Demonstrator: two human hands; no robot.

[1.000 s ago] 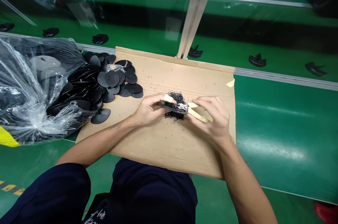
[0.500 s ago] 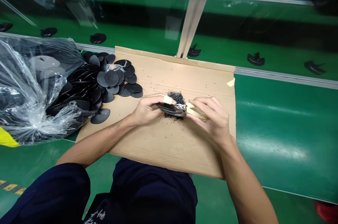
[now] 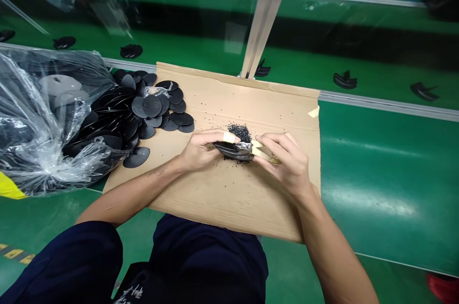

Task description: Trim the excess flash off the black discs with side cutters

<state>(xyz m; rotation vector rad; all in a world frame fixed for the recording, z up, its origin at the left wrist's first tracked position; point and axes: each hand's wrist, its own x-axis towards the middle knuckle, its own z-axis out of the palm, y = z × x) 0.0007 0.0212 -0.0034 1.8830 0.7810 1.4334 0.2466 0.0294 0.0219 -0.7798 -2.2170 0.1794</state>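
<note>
My left hand [image 3: 199, 151] is closed round a black plastic disc [image 3: 229, 149], held edge-on above the cardboard sheet [image 3: 222, 194]. My right hand [image 3: 289, 163] grips a pair of cutters [image 3: 260, 150] with pale yellow handles, its metal jaws at the disc's right edge. Just behind the disc lies a small heap of black trimmings [image 3: 239, 131]. A strip of tape wraps my left forefinger.
A pile of black discs [image 3: 150, 110] spills from a clear plastic bag [image 3: 46, 122] at the left. A metal post [image 3: 265, 17] rises behind the cardboard. Black parts [image 3: 344, 80] lie on the green belt beyond. Another person's hand shows at the top right.
Both hands and the disc have shifted slightly; the cutters' jaws have closed in on the disc's edge. The parts on the belt have drifted left.
</note>
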